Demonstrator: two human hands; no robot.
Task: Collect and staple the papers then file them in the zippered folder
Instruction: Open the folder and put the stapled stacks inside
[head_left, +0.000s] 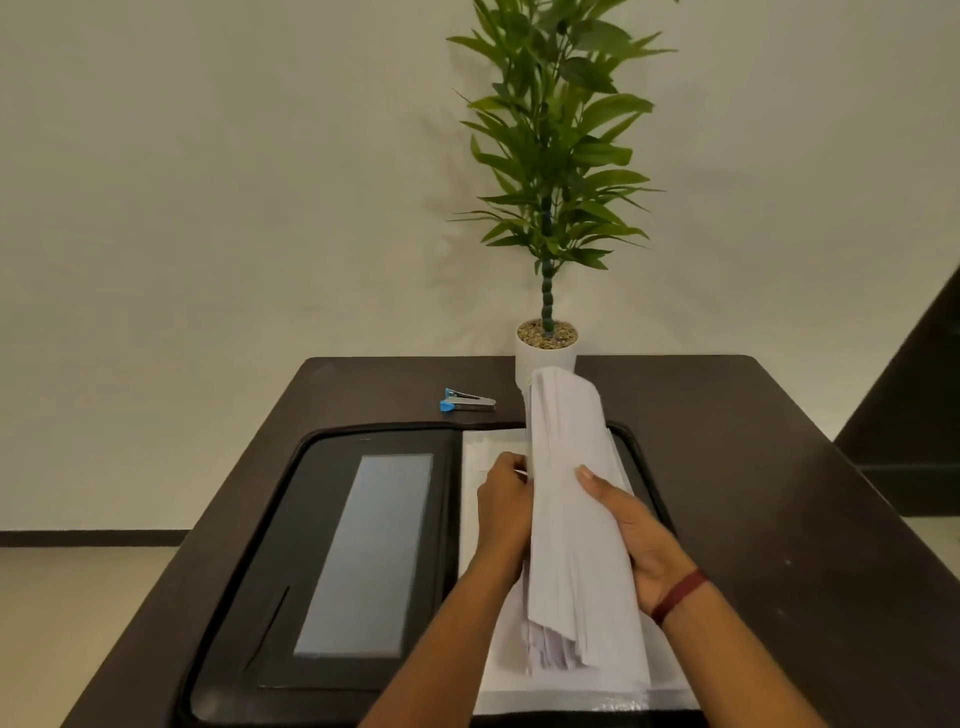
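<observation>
- So, how will the papers (569, 519) handle?
- Light, thin and floppy. The stack is bowed along its length and sags where it is unsupported. At the near end the sheet edges are fanned and uneven, so slip between sheets is to be expected. Whether a staple is in cannot be told.
- Grip state?
- The stack's left edge is pinched by the left hand (504, 499), fingers curled onto it. Its right side is cradled by the right hand (634, 535), with the thumb laid over the top and the fingers wrapped beneath. Both hands are clamped on the stack.
- Location?
- It is held above the right half of the open zippered folder (249, 545), over a white notepad (488, 447) seated there. The folder lies flat on the dark table (753, 467). The stapler (467, 401) lies well apart toward the far edge, near the white plant pot (545, 358).
- Best hold?
- Both long edges at mid-length are judged best. If it were held by one corner, droop and fanning would be likely. Edges should be squared before filing.
- Look?
- Plain white, with no print legible. Many sheets are stacked, and the far end is curled over.
</observation>
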